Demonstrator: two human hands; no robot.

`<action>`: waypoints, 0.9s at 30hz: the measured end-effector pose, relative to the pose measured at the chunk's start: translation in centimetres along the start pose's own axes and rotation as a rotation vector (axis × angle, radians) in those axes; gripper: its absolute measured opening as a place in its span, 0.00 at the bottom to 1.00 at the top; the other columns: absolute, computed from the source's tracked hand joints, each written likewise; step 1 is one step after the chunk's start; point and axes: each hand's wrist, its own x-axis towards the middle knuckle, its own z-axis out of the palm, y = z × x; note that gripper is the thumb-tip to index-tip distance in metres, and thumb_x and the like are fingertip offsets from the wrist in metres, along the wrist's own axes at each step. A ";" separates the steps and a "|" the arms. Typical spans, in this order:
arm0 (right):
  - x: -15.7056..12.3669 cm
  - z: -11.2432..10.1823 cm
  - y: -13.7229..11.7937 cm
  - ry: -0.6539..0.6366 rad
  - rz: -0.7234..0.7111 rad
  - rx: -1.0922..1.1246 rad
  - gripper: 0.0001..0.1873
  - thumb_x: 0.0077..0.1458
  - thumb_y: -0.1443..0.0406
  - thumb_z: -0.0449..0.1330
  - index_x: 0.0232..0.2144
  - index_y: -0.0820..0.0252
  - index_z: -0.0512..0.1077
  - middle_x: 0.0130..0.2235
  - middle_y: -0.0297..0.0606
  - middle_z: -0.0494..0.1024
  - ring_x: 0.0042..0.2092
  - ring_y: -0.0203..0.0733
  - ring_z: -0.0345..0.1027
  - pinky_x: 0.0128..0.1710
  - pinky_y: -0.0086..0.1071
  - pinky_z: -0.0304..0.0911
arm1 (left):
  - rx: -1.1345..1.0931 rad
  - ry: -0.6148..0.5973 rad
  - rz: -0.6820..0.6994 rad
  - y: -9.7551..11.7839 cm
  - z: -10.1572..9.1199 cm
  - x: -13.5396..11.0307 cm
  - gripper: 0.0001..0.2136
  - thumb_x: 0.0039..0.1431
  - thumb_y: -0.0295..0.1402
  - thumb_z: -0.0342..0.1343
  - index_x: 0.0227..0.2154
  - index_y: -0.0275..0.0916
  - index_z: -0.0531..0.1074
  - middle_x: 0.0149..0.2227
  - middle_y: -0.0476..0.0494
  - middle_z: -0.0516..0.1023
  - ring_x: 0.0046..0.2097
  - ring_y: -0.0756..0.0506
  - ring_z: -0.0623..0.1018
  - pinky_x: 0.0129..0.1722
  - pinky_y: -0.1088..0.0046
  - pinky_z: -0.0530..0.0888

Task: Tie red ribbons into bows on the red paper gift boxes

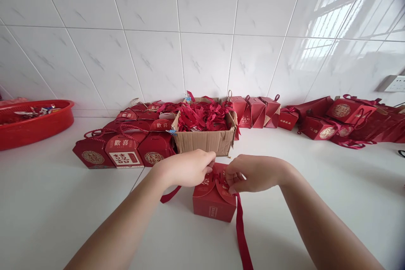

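Observation:
A red gift box (211, 206) with gold lettering stands on the white counter in front of me, its curved top flaps folded together. Dark red ribbon (242, 232) runs across the top of the box, one end trailing towards me on the right, the other showing left of the box below my wrist. My left hand (191, 168) is closed at the box's upper left edge, its fingertips partly hidden, apparently on the ribbon. At the right side of the top, my right hand (257, 173) pinches the ribbon.
Behind the box stands a cardboard carton (202, 141) full of red ribbons. Finished-looking red boxes (122, 147) are grouped left of it. More boxes (249, 114) line the wall, with a pile (344, 112) at right. A red plastic basin (34, 130) sits far left.

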 end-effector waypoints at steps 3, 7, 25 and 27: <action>0.1 0.1 0.4 -0.021 0.002 -0.019 0.08 0.50 0.62 0.54 0.23 0.60 0.64 0.26 0.32 0.70 0.27 0.34 0.61 0.25 0.28 0.53 | 0.001 -0.016 -0.023 0.2 0.0 0.0 0.04 0.57 0.28 0.42 0.28 0.42 0.57 0.32 0.49 0.71 0.24 0.49 0.65 0.19 0.74 0.58; -0.1 0.0 0.6 -0.042 0.002 -0.046 0.10 0.50 0.60 0.54 0.23 0.59 0.63 0.26 0.32 0.70 0.26 0.34 0.60 0.24 0.28 0.53 | 0.013 -0.022 -0.046 0.3 0.0 0.0 0.03 0.56 0.28 0.42 0.28 0.42 0.57 0.32 0.48 0.71 0.24 0.49 0.65 0.18 0.74 0.59; -2.0 -1.7 0.5 0.000 -0.082 0.184 0.10 0.48 0.64 0.61 0.35 0.59 0.68 0.29 0.32 0.75 0.32 0.36 0.70 0.33 0.28 0.63 | -0.071 0.128 -0.075 -0.6 -1.1 -1.0 0.11 0.54 0.44 0.51 0.29 0.42 0.66 0.25 0.49 0.70 0.19 0.50 0.63 0.16 0.74 0.53; -2.3 -1.8 0.9 -0.041 -0.150 0.243 0.07 0.49 0.66 0.61 0.33 0.61 0.69 0.29 0.33 0.75 0.32 0.35 0.71 0.34 0.28 0.63 | -0.096 0.153 -0.093 -0.8 -1.6 -1.3 0.12 0.52 0.46 0.53 0.28 0.42 0.66 0.22 0.51 0.68 0.19 0.51 0.61 0.16 0.75 0.53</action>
